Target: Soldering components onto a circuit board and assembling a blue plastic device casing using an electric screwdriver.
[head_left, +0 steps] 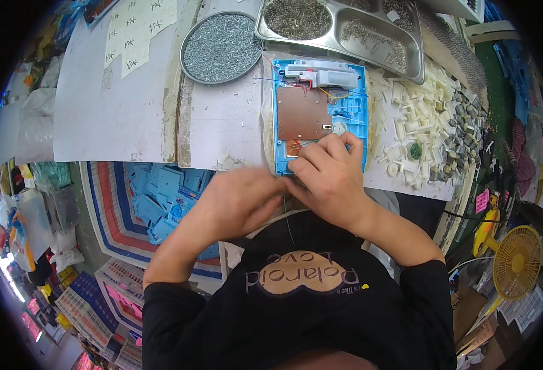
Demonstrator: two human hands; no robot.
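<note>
A blue plastic casing (364, 139) lies on the bench before me, its inside facing up. In it sit a brown circuit board (302, 111), a grey-white box-shaped part (336, 78) along the far side, and thin red, blue and yellow wires. My right hand (330, 176) rests over the casing's near right part, fingers bent and thumb drawn in at the near edge; what it pinches is hidden. My left hand (237, 200) is smeared by motion just left of the near edge. A thin green wire (288, 222) hangs down between the hands toward my shirt.
A round tray of small screws (222, 48) and a divided steel tray (345, 38) of small metal parts stand at the back. White plastic pieces (416, 129) lie heaped on the right. A striped bag (114, 216) with blue casings is at lower left; a yellow fan (517, 262) at right.
</note>
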